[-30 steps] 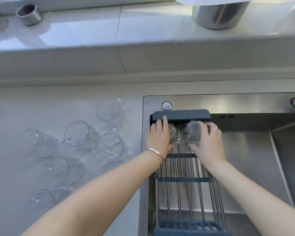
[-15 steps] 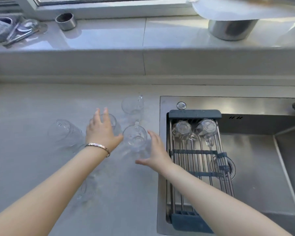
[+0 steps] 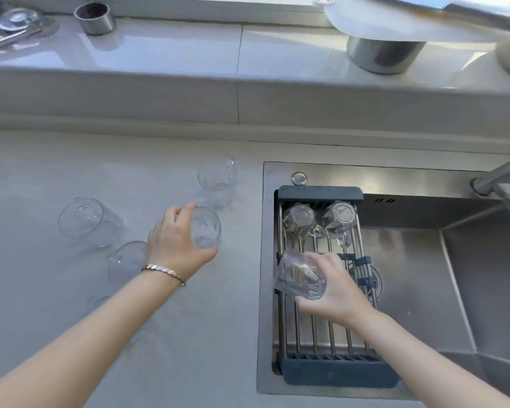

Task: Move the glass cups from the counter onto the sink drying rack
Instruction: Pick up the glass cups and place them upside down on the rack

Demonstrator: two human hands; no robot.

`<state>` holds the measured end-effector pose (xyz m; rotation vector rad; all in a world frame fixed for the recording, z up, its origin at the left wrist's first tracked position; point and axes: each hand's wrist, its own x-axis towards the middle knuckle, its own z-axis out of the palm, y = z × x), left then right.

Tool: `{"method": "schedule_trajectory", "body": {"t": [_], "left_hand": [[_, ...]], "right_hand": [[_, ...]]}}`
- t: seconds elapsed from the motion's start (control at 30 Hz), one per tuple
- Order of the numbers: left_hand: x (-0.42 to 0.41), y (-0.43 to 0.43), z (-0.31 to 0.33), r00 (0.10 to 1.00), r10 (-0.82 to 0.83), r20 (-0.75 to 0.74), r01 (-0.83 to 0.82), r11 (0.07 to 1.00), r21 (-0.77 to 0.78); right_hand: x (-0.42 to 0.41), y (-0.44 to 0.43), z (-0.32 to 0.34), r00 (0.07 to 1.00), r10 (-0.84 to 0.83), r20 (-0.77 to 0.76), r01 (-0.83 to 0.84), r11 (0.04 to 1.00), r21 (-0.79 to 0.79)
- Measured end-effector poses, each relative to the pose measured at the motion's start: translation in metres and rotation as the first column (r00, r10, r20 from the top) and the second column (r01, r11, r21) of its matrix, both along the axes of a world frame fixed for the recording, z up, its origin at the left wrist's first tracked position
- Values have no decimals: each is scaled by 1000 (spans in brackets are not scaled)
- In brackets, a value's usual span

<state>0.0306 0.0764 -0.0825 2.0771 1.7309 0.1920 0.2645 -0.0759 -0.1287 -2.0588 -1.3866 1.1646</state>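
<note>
Right hand point(image 3: 336, 285) grips one cup point(image 3: 301, 278) tilted over the drying rack point(image 3: 330, 372), left hand point(image 3: 175, 242) wraps another cup point(image 3: 205, 228) on the table point(image 3: 203, 334); risk: wet glass slipping, or knocking the two racked cups point(image 3: 299, 217).

Steel tumbler point(image 3: 95, 18) and cutlery point(image 3: 6, 25) on windowsill; faucet point(image 3: 504, 184) at right; round button point(image 3: 299, 178) on sink deck.

A pale grey table point(image 3: 71, 160) runs under a glossy tiled window ledge point(image 3: 171, 51), where daylight glares. On the ledge stand a small metal cup point(image 3: 95, 18) and a steel canister point(image 3: 383, 55). A steel sink point(image 3: 418, 278) carries a chrome tap point(image 3: 504, 184).
</note>
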Motion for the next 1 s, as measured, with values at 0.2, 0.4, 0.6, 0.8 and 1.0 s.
{"method": "schedule_trajectory", "body": {"t": [0.2, 0.4, 0.6, 0.8, 1.0], "left_hand": [[20, -53, 8, 983, -106, 150, 114, 992, -45], [26, -76, 8, 979, -160, 128, 168, 984, -58], [25, -83, 7, 980, -183, 76, 190, 977, -93], [51, -81, 13, 970, -34, 241, 106, 950, -293], [116, -84, 12, 892, 275, 360, 97, 660, -745]], "right_hand": [[25, 6, -8, 916, -42, 400, 154, 955, -252], [-4, 54, -30, 808, 51, 587, 102, 969, -224], [-8, 49, -30, 937, -181, 298, 207, 977, -55], [7, -14, 8, 989, -134, -68, 144, 971, 189], [6, -52, 22, 985, 71, 159, -146, 830, 538]]}}
